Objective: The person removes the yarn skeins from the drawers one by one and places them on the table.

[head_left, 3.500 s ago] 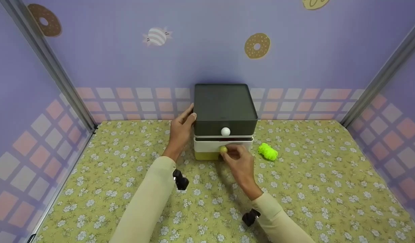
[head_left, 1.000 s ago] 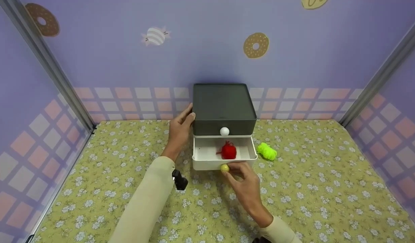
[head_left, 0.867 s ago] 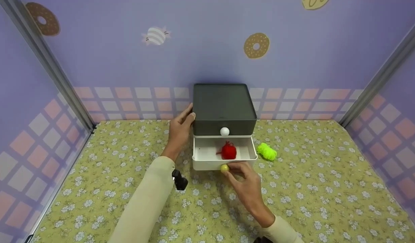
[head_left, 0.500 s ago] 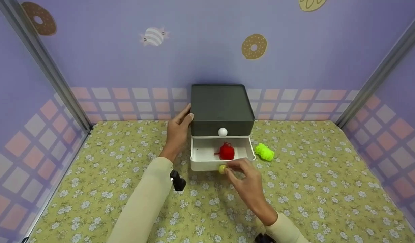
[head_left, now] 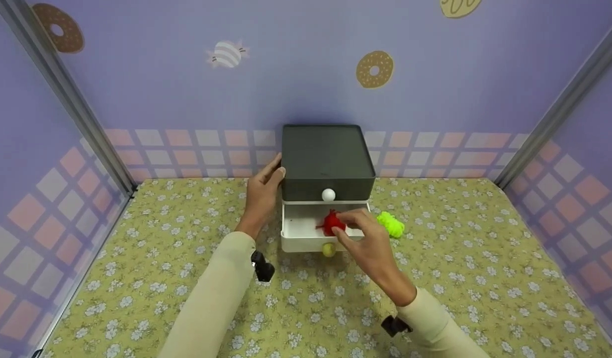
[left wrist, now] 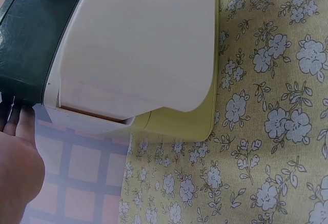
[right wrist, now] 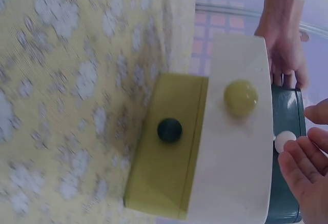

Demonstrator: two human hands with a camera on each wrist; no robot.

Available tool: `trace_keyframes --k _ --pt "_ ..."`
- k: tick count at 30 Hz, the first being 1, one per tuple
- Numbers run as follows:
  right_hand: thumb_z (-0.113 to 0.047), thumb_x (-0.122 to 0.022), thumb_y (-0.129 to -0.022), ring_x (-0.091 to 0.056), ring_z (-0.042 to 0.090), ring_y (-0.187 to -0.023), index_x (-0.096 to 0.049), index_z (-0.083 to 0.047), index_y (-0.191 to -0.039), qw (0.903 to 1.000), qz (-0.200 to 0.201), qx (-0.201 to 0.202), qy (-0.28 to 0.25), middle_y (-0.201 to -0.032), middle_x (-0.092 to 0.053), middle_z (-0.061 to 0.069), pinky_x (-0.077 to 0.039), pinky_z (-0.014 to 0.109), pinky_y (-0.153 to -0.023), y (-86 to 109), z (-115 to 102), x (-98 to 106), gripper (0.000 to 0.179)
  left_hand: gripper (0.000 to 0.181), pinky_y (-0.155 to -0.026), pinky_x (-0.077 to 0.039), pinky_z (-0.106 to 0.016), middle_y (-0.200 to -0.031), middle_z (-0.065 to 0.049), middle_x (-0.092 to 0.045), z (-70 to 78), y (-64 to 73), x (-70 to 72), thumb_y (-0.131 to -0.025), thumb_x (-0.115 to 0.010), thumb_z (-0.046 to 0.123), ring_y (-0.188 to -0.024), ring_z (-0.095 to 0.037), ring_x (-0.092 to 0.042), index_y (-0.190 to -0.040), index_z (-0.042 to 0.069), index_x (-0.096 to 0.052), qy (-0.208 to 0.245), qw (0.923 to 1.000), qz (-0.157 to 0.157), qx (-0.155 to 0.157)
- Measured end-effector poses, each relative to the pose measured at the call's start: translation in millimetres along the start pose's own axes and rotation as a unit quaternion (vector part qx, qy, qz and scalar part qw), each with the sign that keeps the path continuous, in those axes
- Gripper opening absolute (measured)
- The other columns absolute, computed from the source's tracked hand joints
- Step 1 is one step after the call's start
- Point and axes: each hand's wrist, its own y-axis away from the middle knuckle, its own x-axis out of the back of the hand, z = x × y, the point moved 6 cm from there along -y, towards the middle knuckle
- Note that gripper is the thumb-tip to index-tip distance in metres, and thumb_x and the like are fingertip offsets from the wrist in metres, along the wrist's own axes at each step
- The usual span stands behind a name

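A stacked drawer box (head_left: 328,151) has a dark top drawer with a white knob (head_left: 328,195). The white middle drawer (head_left: 306,243) is pulled out, its yellow knob (head_left: 328,249) on the front. Inside lies a red ball of yarn-like stuff (head_left: 331,223) with loose strings. My right hand (head_left: 368,241) reaches over the drawer's front, thumb and forefinger spread apart at the red ball. In the right wrist view its fingers are apart. My left hand (head_left: 263,194) rests against the dark section's left side, fingers extended along it.
A neon-green fuzzy bundle (head_left: 391,225) lies on the flowered cloth (head_left: 196,278), right of the box. The yellow bottom drawer (right wrist: 169,157) with its dark knob sits closed. Purple walls (head_left: 306,74) stand behind and on both sides.
My right hand pulled the white drawer out by its yellow knob, showing the red ball. It has since let go of the knob and moved up over the drawer. The left hand has stayed put.
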Motion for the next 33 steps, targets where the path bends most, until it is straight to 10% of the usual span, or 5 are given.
trace_keyframes --k 5,14,23,27,33 --pt "-0.001 -0.085 -0.091 -0.070 0.027 -0.100 -0.076 0.001 -0.112 0.9996 -0.023 -0.018 0.003 -0.109 -0.071 0.011 -0.060 0.043 -0.088 -10.1 6 -1 0.023 0.049 -0.096 -0.040 -0.038 -0.165 0.000 -0.043 -0.6 0.2 -0.3 -0.112 -0.059 0.032 -0.116 -0.015 -0.055 -0.160 0.025 -0.052 0.006 1.0000 0.002 0.002" --pt "-0.002 -0.086 -0.090 -0.073 0.036 -0.099 -0.075 0.004 -0.113 0.9973 -0.060 -0.043 -0.001 -0.107 -0.071 0.019 -0.060 0.051 -0.086 -17.6 21 -8 0.026 0.048 -0.076 -0.037 -0.041 -0.151 -0.005 -0.058 0.8 1.8 0.2 -0.113 -0.057 0.032 -0.069 -0.020 -0.034 -0.160 0.026 -0.052 -0.012 0.9999 0.002 -0.007" --pt "-0.004 -0.086 -0.090 -0.073 0.035 -0.101 -0.076 0.003 -0.110 0.9899 -0.091 -0.109 0.006 -0.109 -0.072 0.017 -0.058 0.053 -0.091 -17.9 34 -17 0.023 0.048 -0.088 -0.040 -0.039 -0.163 0.000 -0.047 0.9 2.4 0.0 -0.113 -0.057 0.031 -0.084 -0.019 -0.046 -0.161 0.026 -0.051 -0.013 0.9998 0.002 -0.016" --pt "-0.004 -0.087 -0.090 -0.072 0.034 -0.101 -0.077 0.002 -0.110 0.9869 -0.100 -0.126 0.017 -0.109 -0.072 0.016 -0.059 0.050 -0.091 -18.5 36 -18 0.023 0.050 -0.092 -0.038 -0.036 -0.164 0.001 -0.045 1.2 2.4 -0.2 -0.113 -0.056 0.030 -0.118 -0.012 -0.055 -0.162 0.023 -0.049 -0.013 0.9998 -0.001 -0.018" --pt "-0.006 -0.089 -0.088 -0.070 0.033 -0.098 -0.078 0.001 -0.110 0.9797 -0.123 -0.152 0.042 -0.109 -0.072 0.015 -0.059 0.048 -0.086 -20.7 39 -20 0.026 0.050 -0.093 -0.039 -0.036 -0.164 0.002 -0.045 1.5 2.6 -0.1 -0.113 -0.056 0.032 -0.114 -0.016 -0.054 -0.161 0.024 -0.050 -0.013 0.9998 -0.002 -0.015"
